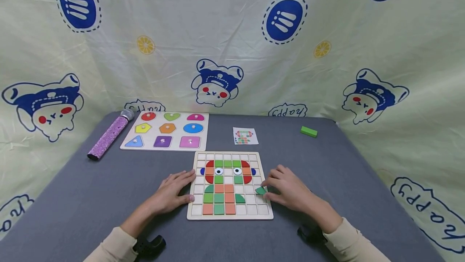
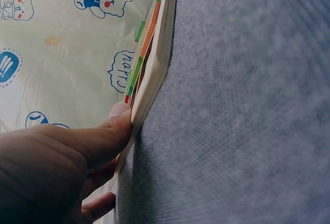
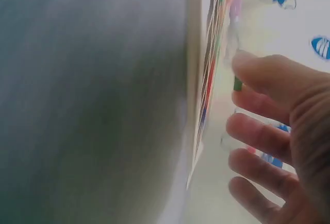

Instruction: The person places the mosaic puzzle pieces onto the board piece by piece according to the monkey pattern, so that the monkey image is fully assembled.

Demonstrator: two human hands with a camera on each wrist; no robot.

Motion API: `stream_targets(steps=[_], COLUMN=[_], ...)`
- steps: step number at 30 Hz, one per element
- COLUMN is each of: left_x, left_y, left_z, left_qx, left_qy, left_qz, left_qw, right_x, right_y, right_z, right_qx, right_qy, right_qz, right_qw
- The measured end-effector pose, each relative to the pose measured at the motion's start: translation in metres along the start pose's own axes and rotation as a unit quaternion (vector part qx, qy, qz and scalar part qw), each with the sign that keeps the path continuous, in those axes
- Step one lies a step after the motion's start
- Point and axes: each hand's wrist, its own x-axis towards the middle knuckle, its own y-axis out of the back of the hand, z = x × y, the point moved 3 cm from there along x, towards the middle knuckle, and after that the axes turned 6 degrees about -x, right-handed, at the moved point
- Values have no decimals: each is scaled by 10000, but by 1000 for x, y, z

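A white grid board (image 1: 250,211) lies on the table, bearing flat coloured pieces in a figure with two eye pieces. My left hand (image 1: 174,193) rests against its left edge, fingers fairly straight; the left wrist view shows the thumb (image 2: 116,126) touching the rim. Over the board's right side, my right hand (image 1: 288,189) pinches a green piece (image 1: 260,190) with a curved edge between thumb and forefinger. In the right wrist view that piece (image 3: 237,83) appears edge-on, and the other fingers are spread. A green quarter-circle piece (image 1: 239,198) lies on the grid left of it.
Behind the board lies a small picture card (image 1: 245,136). A shape puzzle board (image 1: 174,139) with knobbed pieces and a purple glittery microphone (image 1: 110,135) are at the back left. A green block (image 1: 308,131) lies at the back right. A printed curtain (image 1: 232,32) hangs behind the table.
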Motion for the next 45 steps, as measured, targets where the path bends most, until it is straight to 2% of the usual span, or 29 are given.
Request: stream_targets(steps=[4,8,16,22,33,45], left_x=[0,1,0,1,0,0], left_y=[0,-1,-1,0,0,0], left_z=[0,-1,-1,-1,-1,-1], left_qx=[-2,17,62,38,101,133], left_qy=[0,21,-52,-29,-17,21], left_qz=[3,21,37,40,48,58], left_qw=[10000,10000,10000,10000,9999,9999], right_x=[15,31,56,69,85,88], right_y=[-1,-2,-10,-12,-18,-22], right_z=[-26,-52,-94,-114,-137,-140], right_qx=[105,183,280,350,108,-91], right_qy=[418,631,600,561,696,650], right_qz=[356,514,778,678,294,127], right_qw=[9984,9965,9948,9955,9971,9978])
